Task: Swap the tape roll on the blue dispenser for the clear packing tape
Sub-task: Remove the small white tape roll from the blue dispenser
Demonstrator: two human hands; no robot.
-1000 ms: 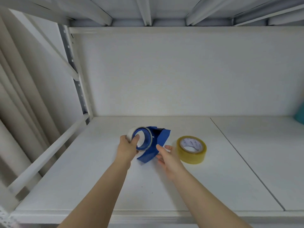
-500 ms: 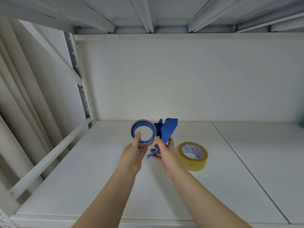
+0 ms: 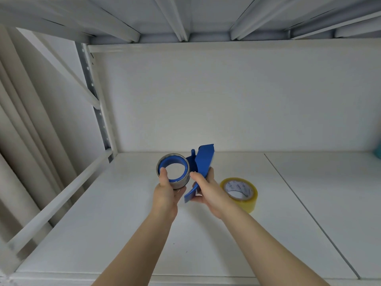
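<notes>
Centre frame in the head view, you hold the dispenser [image 3: 204, 161] up off the white shelf [image 3: 115, 234] with both hands. Your left hand [image 3: 166, 193] grips the grey roll [image 3: 182, 182] that sits on the dispenser's blue hub: the thumb hooks over the near rim into the open core, and the other fingers curl beneath and behind it, mostly hidden. Your right hand [image 3: 209, 191] closes round the dispenser's blue handle, with the thumb lying along its left side towards the roll and the fingers wrapped behind. The flat blue plate stands tilted up and to the right above that hand.

Just right of your right hand, the clear tape [image 3: 250, 200] lies flat on the shelf with its printed core facing up. It looks yellowish, and neither hand touches it. A seam in the shelf board runs diagonally further right. At the far right edge a teal object [image 3: 379, 151] pokes in, too cropped to identify.
</notes>
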